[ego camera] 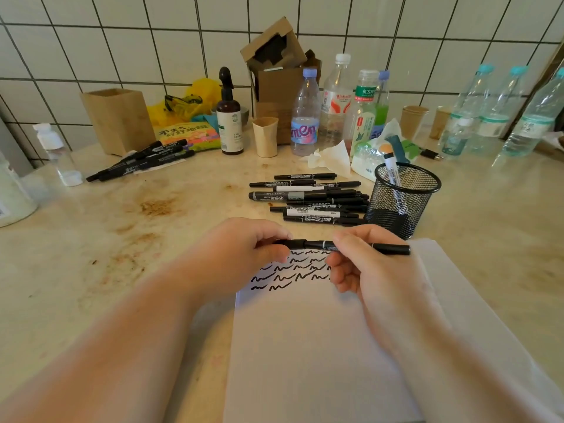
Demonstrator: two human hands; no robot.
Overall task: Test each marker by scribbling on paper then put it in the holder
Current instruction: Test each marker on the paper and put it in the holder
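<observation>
A black marker (314, 244) lies level between both hands, just above the white paper (311, 346). My left hand (241, 254) pinches its left end, where the cap sits. My right hand (369, 270) grips the barrel, whose right end sticks out past the fingers. Several rows of black scribbles (293, 271) mark the top of the paper. A black mesh holder (403, 198) stands behind the right hand with one white marker (392, 170) in it. A pile of black and white markers (311, 198) lies left of the holder.
Another bunch of black markers (143, 160) lies at the far left near a wooden box (119, 120). A spray bottle (229, 117), paper cups, several plastic bottles (305, 117) and crumpled tissue (332, 157) crowd the back by the tiled wall. The stained counter (122, 239) spreads to the left.
</observation>
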